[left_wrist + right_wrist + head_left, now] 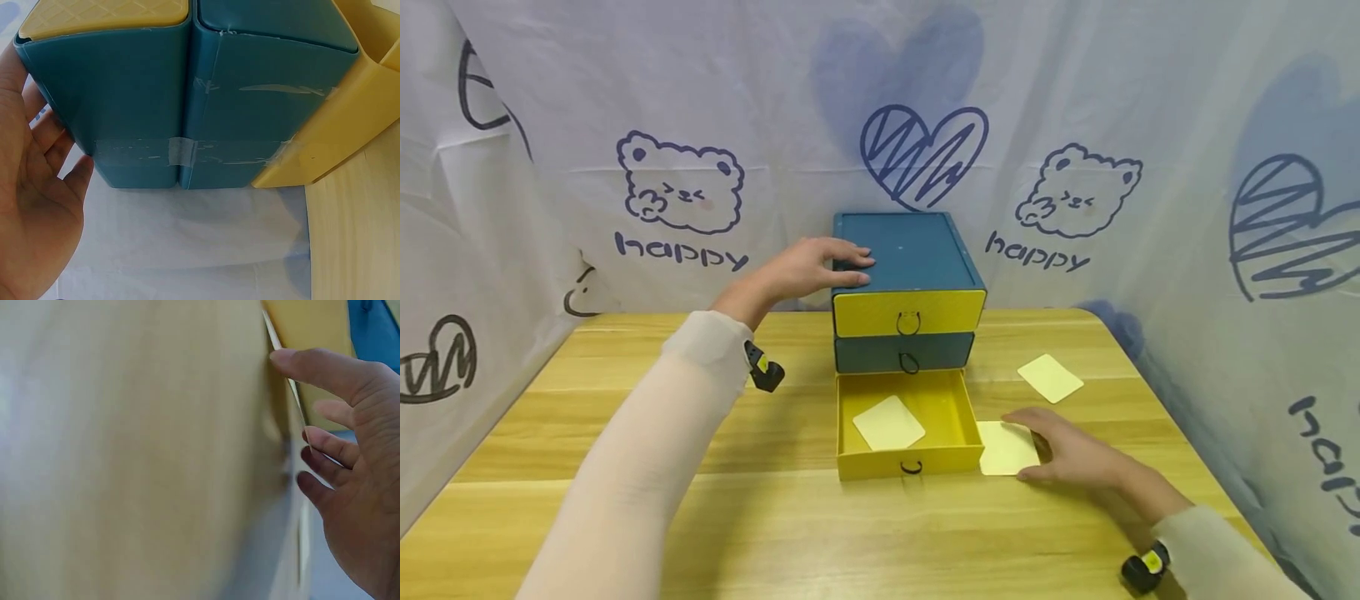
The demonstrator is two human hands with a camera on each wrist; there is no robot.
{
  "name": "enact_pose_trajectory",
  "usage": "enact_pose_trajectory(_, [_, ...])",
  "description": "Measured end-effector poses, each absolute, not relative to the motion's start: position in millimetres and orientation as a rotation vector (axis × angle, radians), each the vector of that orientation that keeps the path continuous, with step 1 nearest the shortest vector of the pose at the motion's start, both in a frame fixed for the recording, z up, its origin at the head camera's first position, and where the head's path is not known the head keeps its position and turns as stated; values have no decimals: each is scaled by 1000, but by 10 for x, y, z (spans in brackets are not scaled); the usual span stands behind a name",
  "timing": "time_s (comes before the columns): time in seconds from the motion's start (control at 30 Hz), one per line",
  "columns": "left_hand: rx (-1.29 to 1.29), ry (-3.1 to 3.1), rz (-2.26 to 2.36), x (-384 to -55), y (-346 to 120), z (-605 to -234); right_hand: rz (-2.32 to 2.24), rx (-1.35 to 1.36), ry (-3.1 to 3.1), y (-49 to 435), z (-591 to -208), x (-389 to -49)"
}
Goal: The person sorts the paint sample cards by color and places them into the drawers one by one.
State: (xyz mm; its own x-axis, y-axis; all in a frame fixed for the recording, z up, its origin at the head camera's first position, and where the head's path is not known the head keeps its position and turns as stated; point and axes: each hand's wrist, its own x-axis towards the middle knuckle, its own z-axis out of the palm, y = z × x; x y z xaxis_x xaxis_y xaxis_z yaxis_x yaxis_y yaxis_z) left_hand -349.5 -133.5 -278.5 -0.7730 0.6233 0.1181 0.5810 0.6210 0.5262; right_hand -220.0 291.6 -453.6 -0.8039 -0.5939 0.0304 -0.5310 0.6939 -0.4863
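A small drawer cabinet [910, 250] with a blue top stands at the back of the table, and its bottom yellow drawer [872, 467] is pulled out. My left hand [812, 265] rests on the cabinet's top left edge, fingers extended over it. In the left wrist view those fingers [49, 128] lie along the blue shell's edge. Just right of the open drawer, my right hand [1071, 450] holds a pale yellow square card [1002, 450] by its edges, thumb on the near side. The right wrist view shows this card [294, 394] edge-on, between thumb and fingers.
Inside the drawer lies a similar card [887, 423]. Another card [1051, 378] lies on the wooden table [775, 517], behind my right hand. Above the open drawer, the yellow top drawer [868, 315] and blue middle drawer [867, 355] are closed. A printed white curtain [790, 125] hangs behind.
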Motion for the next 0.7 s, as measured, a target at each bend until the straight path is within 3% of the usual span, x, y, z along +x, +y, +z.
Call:
enact_pose_trajectory(0.33, [1049,2757,860,-3506,-1329,-2776,-803,-1015,2878,3062,-4086,-2149])
enact_pose_trajectory(0.7, [1014,2762,865,-3481,-1337,-2788,-1036,-1105,2739,2608,-3918,-2271])
